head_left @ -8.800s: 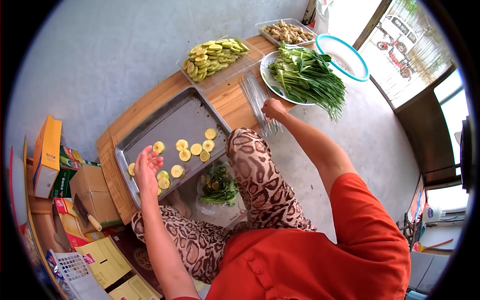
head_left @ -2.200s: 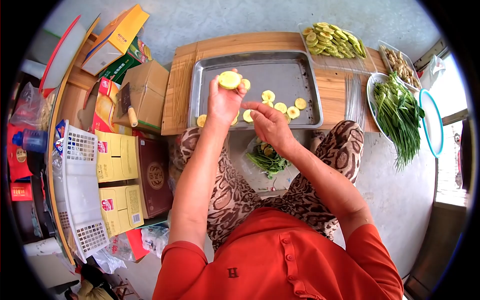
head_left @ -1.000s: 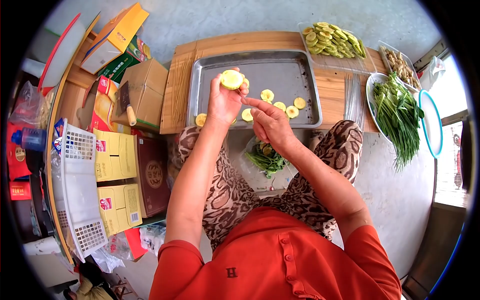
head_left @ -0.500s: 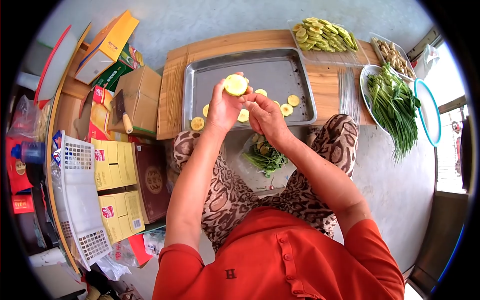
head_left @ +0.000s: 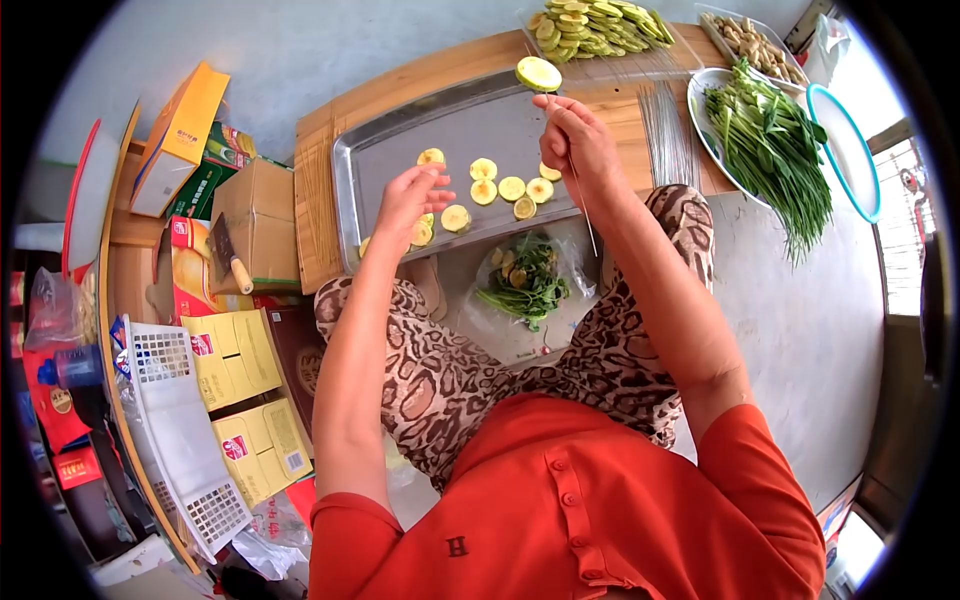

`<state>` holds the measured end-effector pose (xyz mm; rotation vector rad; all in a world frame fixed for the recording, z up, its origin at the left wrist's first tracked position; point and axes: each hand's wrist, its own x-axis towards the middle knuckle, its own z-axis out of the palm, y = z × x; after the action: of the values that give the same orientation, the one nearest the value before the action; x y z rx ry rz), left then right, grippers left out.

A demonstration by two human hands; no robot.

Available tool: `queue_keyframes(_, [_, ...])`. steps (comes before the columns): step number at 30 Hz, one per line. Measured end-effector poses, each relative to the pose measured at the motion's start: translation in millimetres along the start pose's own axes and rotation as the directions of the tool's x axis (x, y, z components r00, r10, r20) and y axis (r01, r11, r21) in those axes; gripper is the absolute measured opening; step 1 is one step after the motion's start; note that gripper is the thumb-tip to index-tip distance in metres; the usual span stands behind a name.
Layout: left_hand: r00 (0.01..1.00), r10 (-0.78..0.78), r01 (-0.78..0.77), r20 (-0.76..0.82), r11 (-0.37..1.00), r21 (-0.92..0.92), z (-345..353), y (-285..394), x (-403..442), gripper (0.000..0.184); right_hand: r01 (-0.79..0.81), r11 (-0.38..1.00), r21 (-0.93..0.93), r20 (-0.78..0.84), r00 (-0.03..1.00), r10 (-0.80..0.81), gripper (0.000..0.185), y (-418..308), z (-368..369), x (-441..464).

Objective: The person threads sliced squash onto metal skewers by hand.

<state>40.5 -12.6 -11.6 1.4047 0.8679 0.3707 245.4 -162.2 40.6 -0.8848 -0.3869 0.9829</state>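
My right hand is closed round a thin metal skewer, whose lower end sticks out below the fist. At its upper tip sits a round pale-green squash slice, above the tray's far right side. Over the left part of the metal tray, my left hand is open, fingers loosely bent and holding nothing. Several squash slices lie in the tray, some close to the left fingertips and one just left of the right wrist.
A clear tray of skewered slices stands at the back. More skewers lie on the wooden table. To the right are a bowl of greens and a container of tan pieces. Boxes stand left; a greens bag lies below.
My left hand has let go of the slice and dropped left, towards the slices in the tray. My right hand has risen to the right with the skewered slice. The camera view has shifted.
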Motion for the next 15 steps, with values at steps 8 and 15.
queue_keyframes(8, [0.985,0.149,-0.051,-0.086,0.730,0.681,16.8,-49.8,66.7,0.037,-0.026,0.999,0.023,0.014,1.000,0.026,0.018,-10.9,-9.4,-3.5])
queue_keyframes(15, [0.959,0.232,0.034,-0.162,0.475,0.879,-25.1,-59.1,102.0,0.055,-0.063,0.998,0.018,0.050,0.997,0.062,0.017,-15.4,-13.2,-7.6])
